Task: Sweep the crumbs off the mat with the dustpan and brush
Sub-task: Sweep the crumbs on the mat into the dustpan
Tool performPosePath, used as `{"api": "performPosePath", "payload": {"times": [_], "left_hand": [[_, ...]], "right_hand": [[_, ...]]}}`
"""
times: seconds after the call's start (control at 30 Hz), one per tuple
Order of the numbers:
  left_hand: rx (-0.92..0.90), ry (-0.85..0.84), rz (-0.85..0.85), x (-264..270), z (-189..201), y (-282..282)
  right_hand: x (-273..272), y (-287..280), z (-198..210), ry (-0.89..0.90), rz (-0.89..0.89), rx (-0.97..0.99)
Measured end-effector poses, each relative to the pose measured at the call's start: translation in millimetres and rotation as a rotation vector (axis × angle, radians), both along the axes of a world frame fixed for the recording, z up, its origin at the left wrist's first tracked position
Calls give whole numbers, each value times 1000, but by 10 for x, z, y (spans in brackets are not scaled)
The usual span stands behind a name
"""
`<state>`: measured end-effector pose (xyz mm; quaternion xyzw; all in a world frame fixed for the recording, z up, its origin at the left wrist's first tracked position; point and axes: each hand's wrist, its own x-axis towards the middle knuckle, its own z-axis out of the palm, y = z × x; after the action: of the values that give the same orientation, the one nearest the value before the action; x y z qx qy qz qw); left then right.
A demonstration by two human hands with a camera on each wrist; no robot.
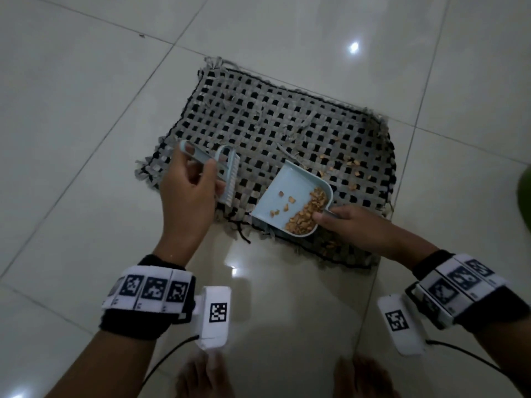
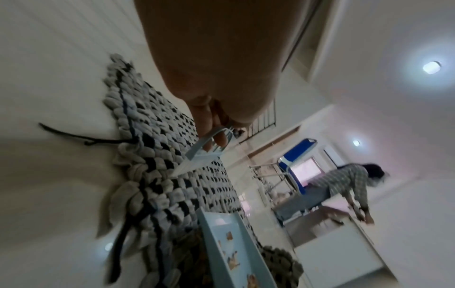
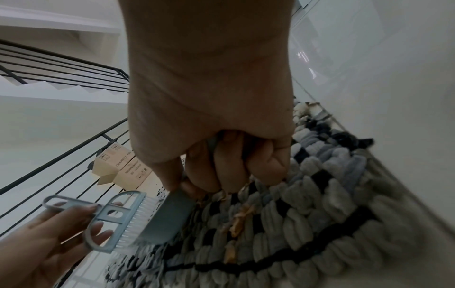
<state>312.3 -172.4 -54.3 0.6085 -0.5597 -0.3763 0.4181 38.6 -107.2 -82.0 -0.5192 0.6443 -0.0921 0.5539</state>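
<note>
A grey and black woven mat [image 1: 275, 122] lies on the tiled floor. My left hand [image 1: 186, 185] grips the handle of a pale blue brush [image 1: 227, 179], bristles toward the dustpan, over the mat's left edge. In the right wrist view the brush [image 3: 118, 218] stands just left of the dustpan's underside [image 3: 167, 218]. My right hand [image 1: 347, 225] holds the handle of the pale blue dustpan [image 1: 287, 196], tilted over the mat's near edge, with a heap of tan crumbs [image 1: 307, 214] in it. Loose crumbs [image 1: 344, 165] lie on the mat to the right.
Glossy white floor tiles [image 1: 86, 110] surround the mat. Bare feet [image 1: 201, 377] show at the bottom edge. A stair railing [image 3: 49, 78] and cardboard boxes [image 3: 123, 169] stand behind. Another person [image 2: 344, 187] bends over farther off in the room.
</note>
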Motion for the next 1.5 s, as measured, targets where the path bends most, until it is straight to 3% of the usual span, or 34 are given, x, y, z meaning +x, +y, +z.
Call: {"api": "performPosePath", "payload": {"times": [0.1,0.27,0.4,0.57,0.73,0.83,1.0,1.27,1.5], "left_hand": [[3,55,37,86,-8,-77],[-127,-142,65,216,23,-201],[-174,-289,3,186,-11,-263],[-120,-230,-159,-99,-82,-102],[-121,-91,33,124,1,-222],[-189,-176,63,221,-17,-303],[-180,-285,-124,-62,-178,-130],[-205,-284,-388,-567,-191,386],[-249,-477,-172,-127,-218,111]], "right_hand": [[97,-109,6,-11,41,-20],[307,-326,28,-30,64,-15],[362,-452,-5,70,120,8],[371,-432,-87,111,128,45],[382,-437,-97,112,125,29],[374,-428,-91,104,127,30],[393,-429,-78,122,132,33],[382,-402,-85,169,203,-36],[371,-326,-24,140,122,-9]]}}
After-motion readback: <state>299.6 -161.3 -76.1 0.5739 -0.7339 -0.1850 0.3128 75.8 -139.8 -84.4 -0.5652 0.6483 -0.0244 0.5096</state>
